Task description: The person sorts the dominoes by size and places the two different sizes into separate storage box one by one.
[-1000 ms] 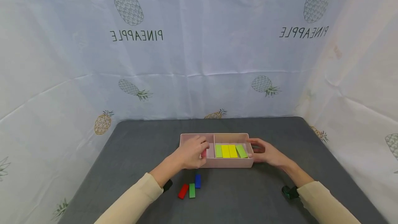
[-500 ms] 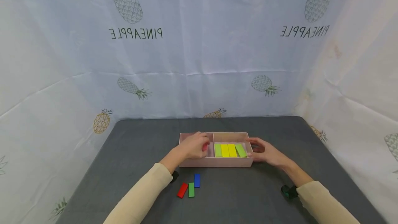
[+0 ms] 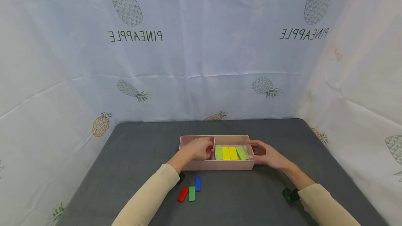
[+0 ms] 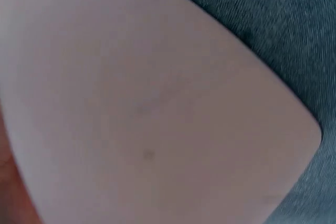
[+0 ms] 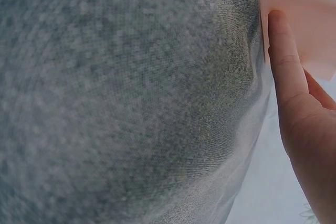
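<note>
A pale pink two-compartment box (image 3: 232, 165) lies lengthwise across the dark table. Over its left compartment my left hand (image 3: 196, 149) pinches a small pinkish-red block (image 3: 209, 149), with the fingers dipping below the rim. In the right compartment lie two yellow blocks (image 3: 229, 153) and two light green ones (image 3: 242, 153), the rightmost tilted. My right hand (image 3: 268, 154) grips the box's right end, fingertips at the rim and thumb by the front corner. The right wrist view has a digit (image 5: 286, 61) against the pink wall. Blurred pink box wall (image 4: 157, 103) fills most of the left wrist view.
In front of the box, a red block (image 3: 183, 194), a green block (image 3: 192, 194) and a blue block (image 3: 198, 184) lie close together on the dark tabletop (image 3: 245, 198). A pineapple-print cloth (image 3: 201, 58) hangs behind the table and along both sides.
My left hand has moved right and farther into the left compartment with the pinkish-red block. My right hand stays at the box's right end. The view has shifted slightly.
</note>
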A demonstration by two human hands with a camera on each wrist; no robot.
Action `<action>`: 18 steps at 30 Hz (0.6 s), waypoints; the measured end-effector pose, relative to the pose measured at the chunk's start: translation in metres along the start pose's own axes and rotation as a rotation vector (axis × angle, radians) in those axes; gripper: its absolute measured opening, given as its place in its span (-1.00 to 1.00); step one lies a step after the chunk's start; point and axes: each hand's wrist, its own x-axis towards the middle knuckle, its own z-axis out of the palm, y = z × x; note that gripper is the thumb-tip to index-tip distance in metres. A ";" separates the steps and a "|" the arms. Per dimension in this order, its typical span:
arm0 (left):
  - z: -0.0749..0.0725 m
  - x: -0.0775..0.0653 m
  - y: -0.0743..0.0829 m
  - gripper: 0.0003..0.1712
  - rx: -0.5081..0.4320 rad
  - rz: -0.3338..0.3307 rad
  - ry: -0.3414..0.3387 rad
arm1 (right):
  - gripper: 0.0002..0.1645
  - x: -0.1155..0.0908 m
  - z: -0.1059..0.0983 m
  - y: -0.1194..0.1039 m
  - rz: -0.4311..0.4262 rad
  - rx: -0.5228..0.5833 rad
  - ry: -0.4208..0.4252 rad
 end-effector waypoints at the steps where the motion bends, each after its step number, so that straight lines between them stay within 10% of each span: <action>1: 0.001 0.001 0.000 -0.80 -0.019 -0.003 -0.005 | -0.12 0.000 0.000 -0.001 -0.002 0.003 -0.002; 12: 0.014 0.006 -0.003 -0.64 -0.185 -0.065 0.025 | -0.11 -0.001 0.002 -0.004 -0.023 0.011 -0.013; 18: 0.006 -0.001 0.000 -0.76 -0.104 -0.081 0.059 | -0.12 -0.001 0.001 -0.001 -0.010 0.010 0.001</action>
